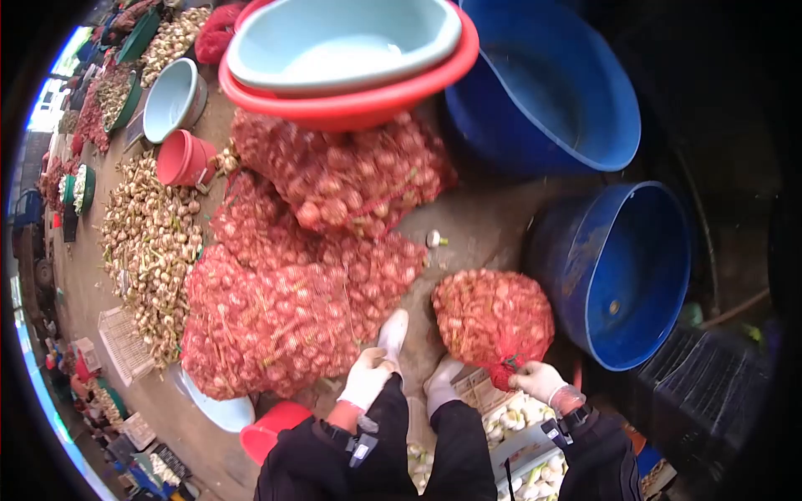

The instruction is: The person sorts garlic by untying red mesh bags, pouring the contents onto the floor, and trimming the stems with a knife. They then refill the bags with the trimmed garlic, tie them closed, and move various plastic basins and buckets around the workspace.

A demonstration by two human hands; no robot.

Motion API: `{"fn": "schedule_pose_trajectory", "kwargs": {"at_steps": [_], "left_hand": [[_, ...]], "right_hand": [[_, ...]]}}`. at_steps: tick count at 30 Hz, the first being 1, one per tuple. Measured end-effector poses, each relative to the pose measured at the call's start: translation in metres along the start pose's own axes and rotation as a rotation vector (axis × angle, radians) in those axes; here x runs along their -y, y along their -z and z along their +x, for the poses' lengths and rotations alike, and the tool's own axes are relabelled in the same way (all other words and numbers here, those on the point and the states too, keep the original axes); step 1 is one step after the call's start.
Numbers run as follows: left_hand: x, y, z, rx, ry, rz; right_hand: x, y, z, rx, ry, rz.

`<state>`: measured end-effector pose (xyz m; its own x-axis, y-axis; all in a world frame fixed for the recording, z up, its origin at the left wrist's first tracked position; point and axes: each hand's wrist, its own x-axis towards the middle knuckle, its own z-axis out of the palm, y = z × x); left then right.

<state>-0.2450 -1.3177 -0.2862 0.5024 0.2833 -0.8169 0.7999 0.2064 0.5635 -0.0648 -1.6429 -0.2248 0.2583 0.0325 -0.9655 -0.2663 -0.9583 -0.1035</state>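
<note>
My right hand [539, 382], in a white glove, is closed on the gathered, tied neck of a red mesh bag [493, 316] full of garlic bulbs. The bag rests on the floor just beyond my right boot [443, 377]. My left hand [368, 377], also gloved, is near my left boot [393, 330] with its fingers curled and nothing visible in them. Close to it lies a large mesh bag of garlic [267, 321], on the left. Trimmed white garlic [522, 415] fills a crate by my right leg, under my right wrist.
More garlic bags [342, 171] are piled ahead, below a red basin [351, 104] holding a pale blue basin [342, 46]. Blue tubs [576, 259] stand on the right. Loose garlic [154, 242], a red bucket [184, 159] and a white crate [125, 346] are on the left.
</note>
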Motion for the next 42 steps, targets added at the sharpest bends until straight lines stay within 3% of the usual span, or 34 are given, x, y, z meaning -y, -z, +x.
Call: {"fn": "schedule_pose_trajectory", "kwargs": {"at_steps": [1,3,5,8,13,16,17,19,22,23,25,27,28,29,31,32,33,34,35,36,37,38,39,40,42], "left_hand": [[-0.030,0.017,-0.007,-0.043,-0.026,0.054],[-0.028,0.045,-0.001,-0.041,-0.009,-0.210],[-0.052,0.073,-0.002,0.023,0.000,-0.230],[-0.097,0.092,-0.020,-0.117,-0.078,-0.192],[-0.102,0.125,0.005,-0.031,-0.173,-0.437],[-0.175,0.128,-0.003,-0.098,-0.116,-0.602],[-0.190,0.132,0.001,-0.113,-0.108,-0.657],[-0.227,0.139,0.009,-0.109,-0.157,-0.704],[-0.293,0.144,0.022,-0.163,-0.252,-0.806],[-0.305,0.146,0.035,-0.160,-0.280,-0.823],[-0.327,0.147,0.063,-0.198,-0.288,-0.816],[-0.352,0.140,0.094,-0.241,-0.260,-0.877],[-0.367,0.135,0.106,-0.218,-0.224,-0.903],[-0.388,0.127,0.115,-0.172,-0.210,-0.974],[-0.402,0.109,0.137,-0.139,-0.220,-1.130],[-0.407,0.099,0.150,-0.144,-0.336,-1.241],[-0.407,0.093,0.157,-0.154,-0.331,-1.311],[-0.396,0.086,0.170,-0.221,-0.333,-1.252],[-0.407,0.080,0.164,-0.275,-0.382,-1.215],[-0.419,0.069,0.156,-0.292,-0.385,-1.266],[-0.427,0.054,0.145,-0.298,-0.377,-1.314],[-0.433,0.035,0.138,-0.335,-0.412,-1.303],[-0.441,0.017,0.133,-0.364,-0.452,-1.290],[-0.452,-0.001,0.126,-0.371,-0.442,-1.281],[-0.477,-0.031,0.120,-0.367,-0.438,-1.147]], "right_hand": [[0.037,0.020,-0.014,-0.141,0.111,-0.028],[0.089,0.050,-0.012,-0.221,0.131,0.159],[0.150,0.081,-0.020,-0.273,0.262,0.290],[0.218,0.115,-0.022,-0.279,0.380,0.380],[0.293,0.148,-0.037,-0.287,0.533,0.499],[0.331,0.166,-0.043,-0.026,0.547,0.896],[0.348,0.167,-0.058,-0.138,0.497,0.896],[0.357,0.184,-0.037,0.076,0.544,1.030],[0.385,0.216,0.004,0.051,0.464,1.099],[0.404,0.223,0.011,-0.180,0.354,1.107],[0.405,0.259,0.097,0.079,0.463,1.160],[0.432,0.282,0.117,-0.028,0.471,1.274],[0.439,0.295,0.108,0.104,0.428,1.279],[0.442,0.303,0.107,0.171,0.376,1.242],[0.430,0.310,0.107,-0.424,1.163,-0.257],[0.440,0.310,0.096,-0.346,1.256,-0.128],[0.433,0.316,0.137,-0.066,1.116,0.203],[0.455,0.326,0.076,-0.182,1.133,0.054],[0.455,0.332,0.093,0.004,0.875,0.722],[0.463,0.344,0.075,0.101,0.635,1.029],[0.460,0.358,0.061,0.040,0.624,1.001],[0.447,0.375,0.042,-0.012,0.750,0.752],[0.440,0.382,0.026,0.004,0.674,0.946],[0.417,0.398,0.019,-0.014,0.807,0.729],[0.360,0.432,0.025,0.034,0.704,1.013]]}}
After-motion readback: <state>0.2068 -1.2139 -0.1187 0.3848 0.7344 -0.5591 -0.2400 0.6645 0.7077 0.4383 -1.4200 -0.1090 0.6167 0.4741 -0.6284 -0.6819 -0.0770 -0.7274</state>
